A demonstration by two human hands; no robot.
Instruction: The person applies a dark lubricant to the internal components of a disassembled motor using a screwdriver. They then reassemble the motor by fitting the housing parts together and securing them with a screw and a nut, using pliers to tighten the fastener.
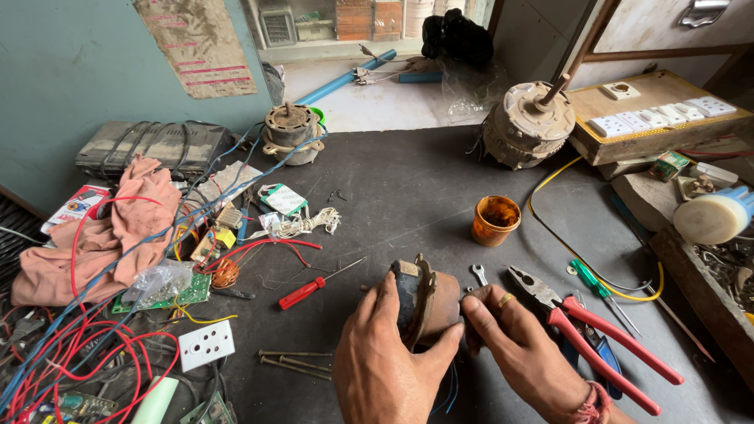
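Together, both hands: clasp one object between them.
Object: small rusty brown metal motor housing (pixel 424 302).
Left hand (pixel 389 357): wrapped round its left side.
Right hand (pixel 522 345): fingers pinching its right end.
Nearby: red-handled pliers (pixel 585 330), just right.

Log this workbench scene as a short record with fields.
Surface: dark workbench
Left hand: grips the small brown metal motor from the left
Right hand: fingers on the motor's right side
Right of hands: red-handled pliers, green-handled screwdriver
Left of hands: red-handled screwdriver, white socket plate
Behind: orange plastic cup
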